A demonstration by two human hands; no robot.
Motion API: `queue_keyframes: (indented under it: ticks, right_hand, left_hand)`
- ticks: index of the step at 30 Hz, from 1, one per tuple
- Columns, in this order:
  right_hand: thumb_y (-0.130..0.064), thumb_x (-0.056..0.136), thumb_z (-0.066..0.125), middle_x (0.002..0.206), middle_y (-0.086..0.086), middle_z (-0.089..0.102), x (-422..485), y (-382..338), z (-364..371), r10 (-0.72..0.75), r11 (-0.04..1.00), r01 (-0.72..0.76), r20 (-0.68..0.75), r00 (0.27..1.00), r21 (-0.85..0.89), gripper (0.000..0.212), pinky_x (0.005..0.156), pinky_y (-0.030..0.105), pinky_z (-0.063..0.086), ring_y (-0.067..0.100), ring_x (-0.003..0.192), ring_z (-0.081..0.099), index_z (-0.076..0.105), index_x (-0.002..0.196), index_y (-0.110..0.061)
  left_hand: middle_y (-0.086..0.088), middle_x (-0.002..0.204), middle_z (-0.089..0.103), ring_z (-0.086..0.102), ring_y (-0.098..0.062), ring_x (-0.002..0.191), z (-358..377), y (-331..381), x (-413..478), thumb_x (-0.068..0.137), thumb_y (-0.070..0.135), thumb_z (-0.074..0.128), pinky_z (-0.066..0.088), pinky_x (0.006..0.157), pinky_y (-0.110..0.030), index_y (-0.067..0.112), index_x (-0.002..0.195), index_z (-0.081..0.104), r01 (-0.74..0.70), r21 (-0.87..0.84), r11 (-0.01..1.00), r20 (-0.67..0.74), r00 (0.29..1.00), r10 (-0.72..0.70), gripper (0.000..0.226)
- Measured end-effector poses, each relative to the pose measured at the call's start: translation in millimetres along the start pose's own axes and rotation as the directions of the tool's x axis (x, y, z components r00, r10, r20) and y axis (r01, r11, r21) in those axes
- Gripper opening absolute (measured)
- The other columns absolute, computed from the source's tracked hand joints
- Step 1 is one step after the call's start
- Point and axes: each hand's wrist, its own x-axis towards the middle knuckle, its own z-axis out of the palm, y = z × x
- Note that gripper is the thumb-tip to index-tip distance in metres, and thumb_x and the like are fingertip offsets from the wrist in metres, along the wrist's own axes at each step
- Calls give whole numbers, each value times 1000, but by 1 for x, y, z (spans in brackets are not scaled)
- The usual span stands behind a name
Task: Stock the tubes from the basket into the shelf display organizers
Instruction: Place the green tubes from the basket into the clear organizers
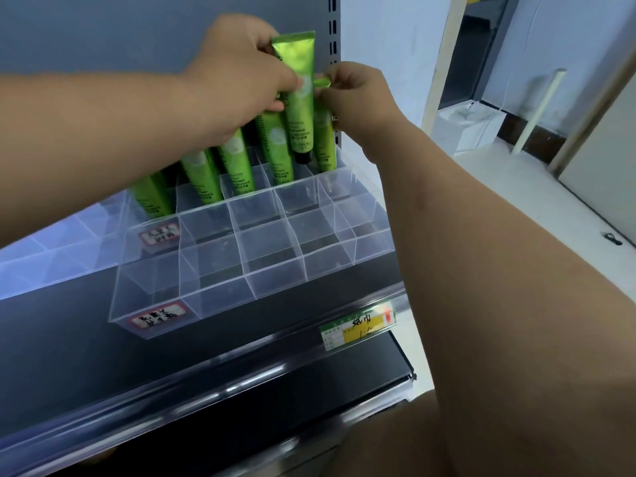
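Grey shelving backs a clear organizer with green tubes in its rear row, where the left hand pinches a raised tube and the right hand pinches the neighbouring tube, the raised one seemingly due to be lowered cap-down into a slot.

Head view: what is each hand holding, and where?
Left hand grips the raised tube at its upper half; right hand pinches the crimped top of the rightmost tube.

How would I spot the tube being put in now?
Find the clear organizer on the shelf; green tubes stand in its back row. Near the right end, the left hand grips one tube. It alone rides higher, its black cap showing.
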Motion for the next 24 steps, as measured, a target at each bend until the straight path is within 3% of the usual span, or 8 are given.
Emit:
queue_keyframes:
  ticks: [2, 8, 11, 17, 24]
  right_hand:
    - [-2, 85, 65, 83, 16, 64, 0, 3, -2, 28, 999, -28, 5, 1000, 25, 10, 68, 41, 56, 24, 73, 61, 69, 87, -11]
    - [4, 90, 64, 84, 14, 68, -4, 2, -1, 43, 992, -42, -6, 999, 118, 16, 68, 35, 58, 21, 72, 64, 71, 104, 3]
    - [6, 91, 63, 78, 10, 66, -7, 3, 1, 65, 985, -63, -13, 998, 163, 14, 57, 25, 52, 13, 61, 61, 71, 101, 1]
    - [9, 91, 59, 72, 9, 62, -13, 4, 1, 83, 971, -79, -7, 997, 225, 17, 54, 25, 49, 13, 53, 57, 70, 90, -4]
    - [8, 91, 56, 80, 12, 63, -18, 3, -2, 129, 955, -130, 22, 991, 266, 20, 66, 33, 54, 17, 60, 59, 69, 91, -7]
  left_hand:
    - [-18, 108, 72, 74, -21, 94, 0, -2, 0, 81, 12, 81, 63, 78, -32, 0, 107, 69, -1, -3, 1000, -8, 1000, 1, 31]
    - [-23, 108, 71, 74, -25, 93, 4, -4, -5, 81, 11, 80, 64, 77, -34, -5, 104, 68, -19, -18, 1000, -53, 998, 18, 31]
    - [-20, 103, 72, 74, -23, 90, 6, -4, -9, 82, 13, 79, 64, 76, -35, -2, 100, 69, -62, -25, 998, -98, 993, 59, 26]
    - [-16, 100, 74, 75, -20, 88, 5, -4, -9, 82, 16, 78, 63, 77, -36, 1, 101, 70, -88, -51, 995, -138, 987, 80, 25]
    - [-16, 100, 74, 75, -22, 89, 7, -3, -10, 82, 14, 79, 64, 77, -37, 4, 98, 72, -44, -56, 997, -148, 988, 36, 20]
